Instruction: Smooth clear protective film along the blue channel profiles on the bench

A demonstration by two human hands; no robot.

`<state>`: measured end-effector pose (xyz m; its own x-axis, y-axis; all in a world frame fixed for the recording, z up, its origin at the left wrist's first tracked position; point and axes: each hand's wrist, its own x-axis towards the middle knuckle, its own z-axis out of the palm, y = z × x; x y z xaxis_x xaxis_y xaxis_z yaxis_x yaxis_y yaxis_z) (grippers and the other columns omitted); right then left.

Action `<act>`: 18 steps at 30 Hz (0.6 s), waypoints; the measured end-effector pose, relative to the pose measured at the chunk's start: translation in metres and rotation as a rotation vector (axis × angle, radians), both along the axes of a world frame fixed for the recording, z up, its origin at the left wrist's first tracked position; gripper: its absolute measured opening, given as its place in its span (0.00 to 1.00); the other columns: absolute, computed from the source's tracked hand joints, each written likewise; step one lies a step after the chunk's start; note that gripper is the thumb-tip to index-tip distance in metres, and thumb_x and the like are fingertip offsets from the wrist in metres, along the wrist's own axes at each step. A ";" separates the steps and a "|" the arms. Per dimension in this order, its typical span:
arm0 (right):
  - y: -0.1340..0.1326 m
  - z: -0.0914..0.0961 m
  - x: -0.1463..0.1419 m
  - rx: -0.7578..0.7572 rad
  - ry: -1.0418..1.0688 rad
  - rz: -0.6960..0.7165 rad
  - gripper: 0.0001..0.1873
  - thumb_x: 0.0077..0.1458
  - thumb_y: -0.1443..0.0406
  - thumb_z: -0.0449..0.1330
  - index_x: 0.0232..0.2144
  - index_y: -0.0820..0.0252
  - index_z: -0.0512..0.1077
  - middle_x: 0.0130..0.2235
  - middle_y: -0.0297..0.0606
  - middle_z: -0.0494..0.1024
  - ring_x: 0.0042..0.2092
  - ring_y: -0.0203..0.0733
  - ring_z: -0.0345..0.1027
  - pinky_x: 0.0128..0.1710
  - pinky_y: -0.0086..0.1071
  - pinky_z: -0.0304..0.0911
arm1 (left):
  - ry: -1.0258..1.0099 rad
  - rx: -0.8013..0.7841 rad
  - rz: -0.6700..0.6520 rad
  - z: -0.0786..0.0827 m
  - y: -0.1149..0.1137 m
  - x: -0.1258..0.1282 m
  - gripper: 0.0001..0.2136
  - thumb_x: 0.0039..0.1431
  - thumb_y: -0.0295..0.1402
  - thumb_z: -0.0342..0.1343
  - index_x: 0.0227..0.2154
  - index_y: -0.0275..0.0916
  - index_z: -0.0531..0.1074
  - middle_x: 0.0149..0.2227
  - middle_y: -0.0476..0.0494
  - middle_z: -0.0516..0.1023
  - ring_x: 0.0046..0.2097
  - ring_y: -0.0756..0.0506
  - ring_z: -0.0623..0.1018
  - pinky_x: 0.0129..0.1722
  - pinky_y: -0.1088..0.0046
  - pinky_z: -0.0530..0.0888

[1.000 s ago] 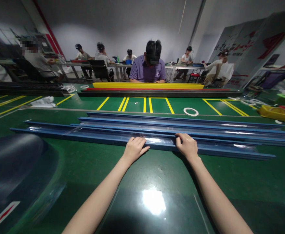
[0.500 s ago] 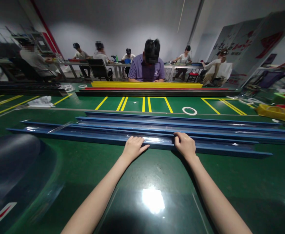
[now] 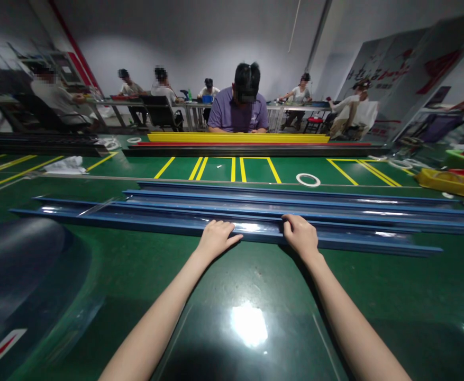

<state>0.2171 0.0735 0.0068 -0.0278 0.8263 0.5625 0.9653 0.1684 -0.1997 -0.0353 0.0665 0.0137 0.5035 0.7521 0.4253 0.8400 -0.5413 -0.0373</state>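
Observation:
A long blue channel-shaped strip (image 3: 251,227) with raised edges and a shiny inner face lies crosswise on the green table before me. My left hand (image 3: 217,241) is on its near edge, fingers curled over the rim and thumb held out to the right. To the right, my right hand (image 3: 302,236) grips the same strip with bent fingers; its fingertips are partly hidden. Just behind lie more blue strips (image 3: 378,214), parallel and close together. A clear band or film (image 3: 98,207) crosses the near strip's left part.
Yellow (image 3: 235,138) and black strips (image 3: 216,151) lie across the table's far side, before a person in purple (image 3: 221,114). A white ring (image 3: 308,180) rests among yellow tape lines. Yellow tray (image 3: 448,181) at right; dark blue curved sheet (image 3: 21,264) at left.

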 end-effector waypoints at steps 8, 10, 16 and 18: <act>-0.002 0.002 0.000 -0.010 -0.014 0.010 0.14 0.50 0.68 0.47 0.34 0.57 0.72 0.36 0.36 0.76 0.36 0.37 0.69 0.32 0.27 0.59 | -0.056 -0.087 0.009 0.001 0.005 -0.008 0.18 0.55 0.48 0.47 0.24 0.38 0.70 0.27 0.47 0.76 0.31 0.47 0.73 0.31 0.73 0.62; -0.002 0.002 0.000 -0.012 -0.013 0.014 0.14 0.50 0.68 0.47 0.34 0.57 0.72 0.36 0.36 0.76 0.36 0.38 0.69 0.32 0.27 0.59 | -0.076 -0.104 0.030 0.001 0.006 -0.008 0.18 0.54 0.49 0.48 0.24 0.39 0.70 0.27 0.47 0.76 0.31 0.48 0.73 0.30 0.74 0.62; -0.002 0.003 0.001 -0.011 -0.019 0.016 0.14 0.50 0.68 0.47 0.34 0.57 0.72 0.36 0.36 0.76 0.37 0.38 0.69 0.33 0.28 0.60 | -0.019 0.041 0.038 -0.004 0.001 -0.005 0.19 0.56 0.47 0.45 0.25 0.37 0.70 0.27 0.45 0.74 0.31 0.46 0.71 0.31 0.71 0.61; -0.002 0.003 0.001 -0.007 -0.023 0.023 0.15 0.50 0.68 0.47 0.34 0.57 0.72 0.36 0.36 0.77 0.37 0.38 0.69 0.33 0.28 0.60 | 0.031 0.135 0.043 -0.006 -0.001 -0.005 0.18 0.57 0.46 0.44 0.26 0.37 0.69 0.28 0.43 0.73 0.32 0.45 0.70 0.32 0.70 0.60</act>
<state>0.2186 0.0720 0.0094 -0.0597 0.8295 0.5553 0.9654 0.1894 -0.1792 -0.0404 0.0651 0.0077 0.4866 0.7103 0.5086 0.8596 -0.4931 -0.1338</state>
